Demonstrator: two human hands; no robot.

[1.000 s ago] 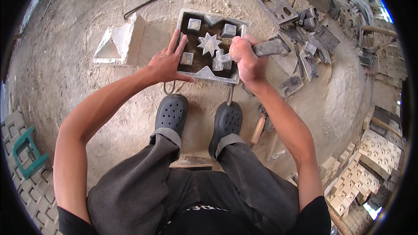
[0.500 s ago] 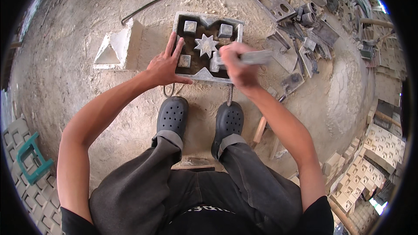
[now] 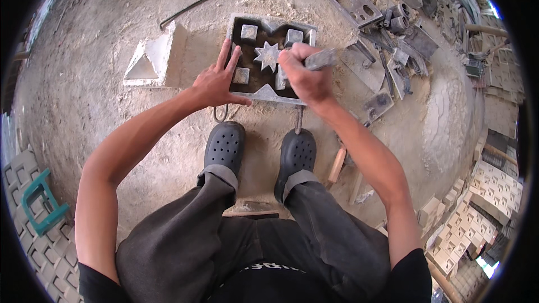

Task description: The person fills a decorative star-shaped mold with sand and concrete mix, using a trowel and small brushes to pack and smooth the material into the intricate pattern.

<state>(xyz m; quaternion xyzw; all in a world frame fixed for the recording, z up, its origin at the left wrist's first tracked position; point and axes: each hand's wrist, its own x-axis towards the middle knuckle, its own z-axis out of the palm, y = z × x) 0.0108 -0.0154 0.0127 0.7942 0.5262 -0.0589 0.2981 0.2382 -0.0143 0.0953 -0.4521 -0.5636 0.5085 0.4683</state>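
Observation:
A grey metal mould [image 3: 267,95] lies on the dusty ground before my feet. Its frame has pointed notches, and inside stand an eight-pointed star [image 3: 268,56] and several square blocks [image 3: 250,33]. My left hand [image 3: 214,82] rests with fingers spread over the mould's left wall, holding nothing. Above the mould's right side, my right hand [image 3: 308,76] is closed round a grey flat-handled tool [image 3: 320,59]. The tool's working end is hidden by the hand, so its kind is unclear. The lower right block is partly covered by that hand.
A whitish block with a pyramid-shaped hollow [image 3: 141,67] stands left of the mould, a bent rod [image 3: 188,10] beyond it. To the right lie a metal plate with holes [image 3: 353,7], scrap metal pieces and a wooden handle [image 3: 337,164]. Patterned blocks [image 3: 466,230] are stacked at lower right.
My right hand has turned, and the tool handle, which pointed right, is now tilted up and seen more end-on. My left hand stays at the mould's left wall.

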